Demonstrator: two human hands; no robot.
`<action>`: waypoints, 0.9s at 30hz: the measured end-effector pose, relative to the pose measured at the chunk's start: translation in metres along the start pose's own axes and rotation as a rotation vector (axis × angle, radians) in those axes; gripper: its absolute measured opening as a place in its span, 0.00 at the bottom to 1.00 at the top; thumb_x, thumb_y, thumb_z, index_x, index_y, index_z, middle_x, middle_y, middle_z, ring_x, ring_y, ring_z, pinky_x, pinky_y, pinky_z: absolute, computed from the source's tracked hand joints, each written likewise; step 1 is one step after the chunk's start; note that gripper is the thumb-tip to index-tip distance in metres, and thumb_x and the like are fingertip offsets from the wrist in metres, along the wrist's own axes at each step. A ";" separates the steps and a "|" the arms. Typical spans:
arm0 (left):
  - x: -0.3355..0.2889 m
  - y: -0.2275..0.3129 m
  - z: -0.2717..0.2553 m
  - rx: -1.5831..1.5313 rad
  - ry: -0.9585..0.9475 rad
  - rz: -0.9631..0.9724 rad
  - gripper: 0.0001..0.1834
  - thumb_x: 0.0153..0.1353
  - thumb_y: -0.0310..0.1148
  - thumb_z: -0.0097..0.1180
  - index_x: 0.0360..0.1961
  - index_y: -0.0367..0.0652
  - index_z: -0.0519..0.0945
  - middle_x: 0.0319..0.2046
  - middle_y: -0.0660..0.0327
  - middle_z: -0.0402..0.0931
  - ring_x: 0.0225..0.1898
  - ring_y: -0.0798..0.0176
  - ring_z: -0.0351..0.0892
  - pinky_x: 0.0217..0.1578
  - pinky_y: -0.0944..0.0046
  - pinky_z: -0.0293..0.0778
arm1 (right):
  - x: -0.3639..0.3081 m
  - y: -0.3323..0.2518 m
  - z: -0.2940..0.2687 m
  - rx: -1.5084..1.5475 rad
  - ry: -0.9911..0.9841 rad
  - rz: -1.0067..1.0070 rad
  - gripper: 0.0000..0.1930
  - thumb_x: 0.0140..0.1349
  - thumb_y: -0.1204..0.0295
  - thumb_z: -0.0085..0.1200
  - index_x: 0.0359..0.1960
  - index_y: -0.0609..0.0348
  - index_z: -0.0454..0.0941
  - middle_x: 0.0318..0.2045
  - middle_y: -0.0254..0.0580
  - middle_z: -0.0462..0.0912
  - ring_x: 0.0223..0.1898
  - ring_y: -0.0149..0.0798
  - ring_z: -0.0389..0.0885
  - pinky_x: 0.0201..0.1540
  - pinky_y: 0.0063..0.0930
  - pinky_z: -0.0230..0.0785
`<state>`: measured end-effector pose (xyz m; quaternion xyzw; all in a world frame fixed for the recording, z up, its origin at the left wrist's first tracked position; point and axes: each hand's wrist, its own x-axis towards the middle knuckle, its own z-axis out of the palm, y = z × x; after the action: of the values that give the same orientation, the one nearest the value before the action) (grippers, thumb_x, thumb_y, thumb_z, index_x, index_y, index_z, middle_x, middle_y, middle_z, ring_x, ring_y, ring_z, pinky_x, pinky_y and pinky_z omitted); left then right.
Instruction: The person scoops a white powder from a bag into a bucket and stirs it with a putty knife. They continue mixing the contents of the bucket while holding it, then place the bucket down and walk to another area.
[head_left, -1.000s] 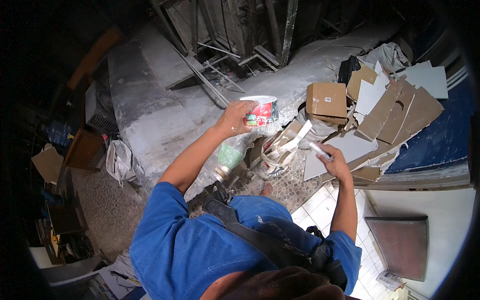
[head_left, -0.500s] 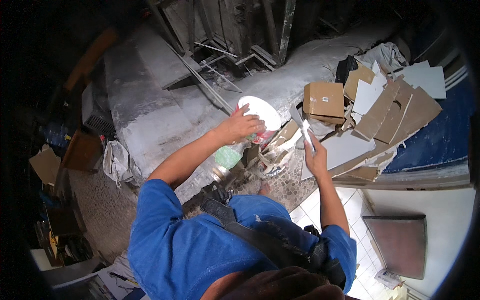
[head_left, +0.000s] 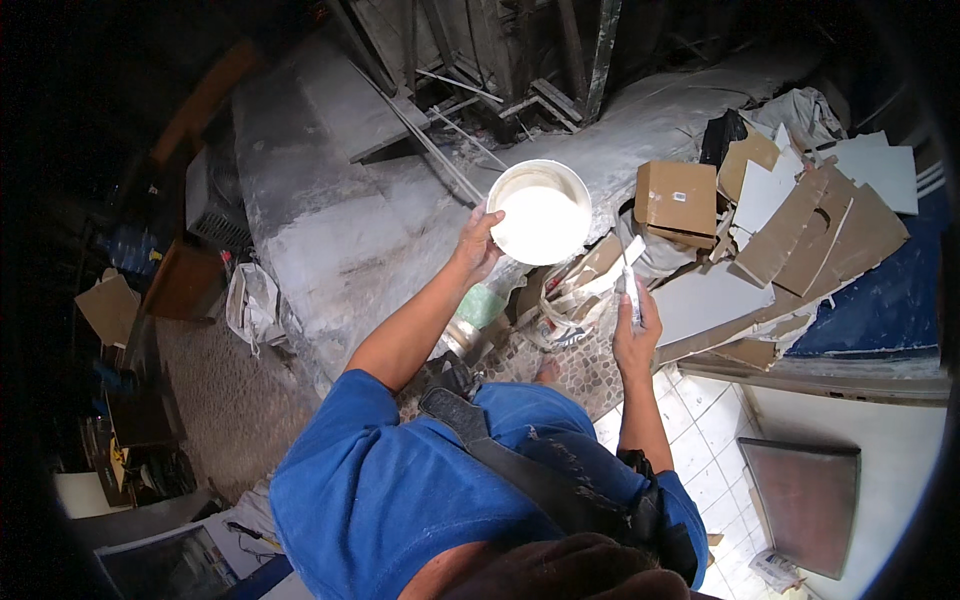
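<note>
My left hand (head_left: 477, 247) grips a white plastic bucket (head_left: 540, 174) by its left side, thumb over the rim. The bucket's mouth faces up toward me, and bright white material shows inside. To its right, my right hand (head_left: 636, 328) is closed around the handle of a putty knife (head_left: 630, 282) smeared with white. The knife points away from me, apart from the bucket; its blade is seen nearly edge-on. Below the bucket, a sack (head_left: 568, 320) with a crumpled white rim stands on the pebbled floor, beside a pale green container (head_left: 482, 306).
A cardboard box (head_left: 677, 200) and broken board pieces (head_left: 800, 235) are piled at right. Metal struts (head_left: 510, 100) and a dusty grey slab (head_left: 330, 240) lie ahead. A white bag (head_left: 254, 305) sits at left. A dark framed panel (head_left: 803, 505) leans against the wall at lower right.
The bucket has turned so its mouth faces me, and my left hand has shifted from across its side to its left rim. The putty knife has moved slightly right and nearer me.
</note>
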<state>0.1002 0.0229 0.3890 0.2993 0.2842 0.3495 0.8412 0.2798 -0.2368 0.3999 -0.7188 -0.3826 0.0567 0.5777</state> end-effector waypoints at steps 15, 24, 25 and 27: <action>0.010 0.001 0.013 0.250 -0.119 0.317 0.49 0.51 0.18 0.70 0.72 0.32 0.58 0.63 0.53 0.73 0.63 0.59 0.75 0.64 0.59 0.71 | 0.072 -0.052 0.045 -0.502 -0.335 -0.102 0.19 0.68 0.64 0.57 0.57 0.57 0.81 0.35 0.60 0.85 0.36 0.61 0.85 0.41 0.49 0.78; 0.012 0.008 0.007 0.223 -0.124 0.320 0.49 0.50 0.17 0.69 0.73 0.33 0.58 0.65 0.54 0.71 0.66 0.59 0.72 0.68 0.57 0.66 | 0.069 -0.036 0.038 -0.313 -0.398 -0.065 0.19 0.68 0.63 0.57 0.56 0.57 0.83 0.40 0.65 0.86 0.43 0.63 0.85 0.48 0.49 0.77; 0.008 0.007 0.008 0.203 -0.139 0.325 0.49 0.50 0.16 0.69 0.73 0.33 0.58 0.65 0.54 0.71 0.66 0.59 0.71 0.69 0.57 0.66 | 0.074 -0.034 0.042 -0.272 -0.245 -0.108 0.19 0.69 0.63 0.56 0.57 0.58 0.83 0.40 0.64 0.86 0.43 0.63 0.86 0.49 0.48 0.77; 0.006 0.006 0.019 0.163 -0.159 0.332 0.49 0.50 0.16 0.69 0.73 0.33 0.58 0.66 0.55 0.71 0.66 0.59 0.71 0.68 0.57 0.66 | 0.076 -0.032 0.046 -0.269 -0.205 -0.008 0.19 0.69 0.63 0.56 0.57 0.58 0.83 0.40 0.65 0.86 0.44 0.63 0.85 0.49 0.48 0.77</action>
<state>0.1142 0.0256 0.4040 0.4360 0.1911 0.4346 0.7646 0.2936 -0.1525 0.4399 -0.7786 -0.4467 0.0757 0.4343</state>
